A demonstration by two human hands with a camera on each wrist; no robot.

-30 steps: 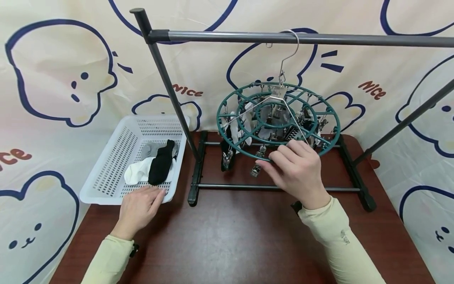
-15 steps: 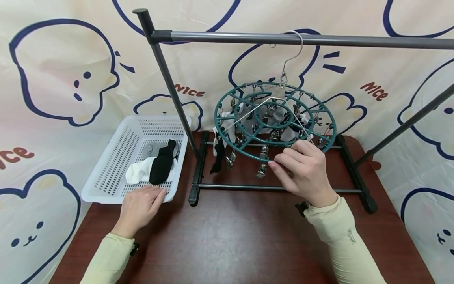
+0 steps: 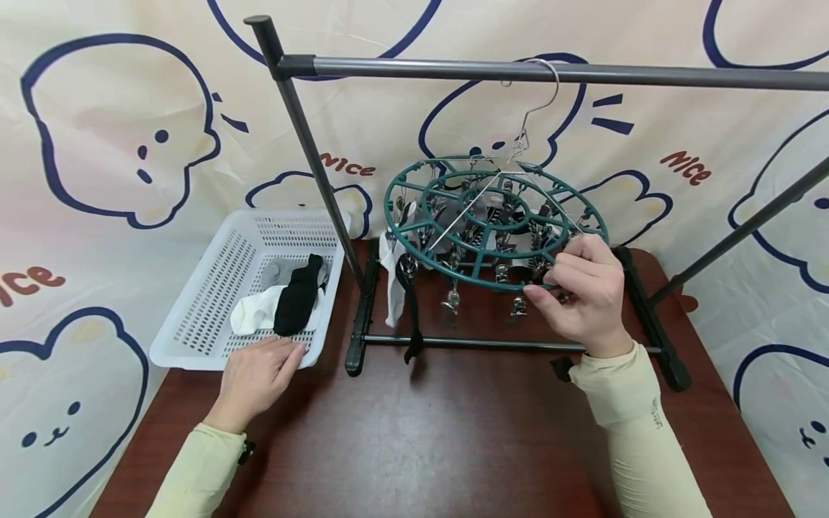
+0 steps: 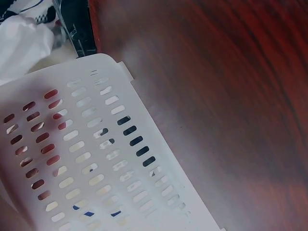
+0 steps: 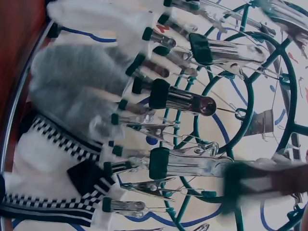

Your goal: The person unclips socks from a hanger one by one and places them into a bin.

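Note:
A round green clip hanger point(image 3: 482, 266) hangs by its hook from the rail. My right hand point(image 3: 586, 288) grips the hanger's front-right rim, with the thumb toward the front. Metal clips point(image 5: 183, 98) dangle beneath the rings. Clipped at the left are a black sock point(image 3: 411, 309) and a white sock point(image 3: 391, 277). A grey sock point(image 5: 77, 72) and socks with checkered bands point(image 5: 57, 139) show in the right wrist view. My left hand point(image 3: 255, 378) holds the near rim of the white perforated basket point(image 3: 184, 302); its fingertips are hidden.
Inside the basket lie a black sock point(image 3: 299, 295), a white sock point(image 3: 255, 311) and something grey point(image 3: 278, 272). A dark metal rack point(image 3: 440, 68) stands on the brown table point(image 3: 440, 432), its legs sloping at both sides. A printed curtain point(image 3: 97, 144) hangs behind.
The hanger has turned, and my right hand has moved rightward with its rim. The hanging black and white socks have swung round toward the front left. My left hand stays put.

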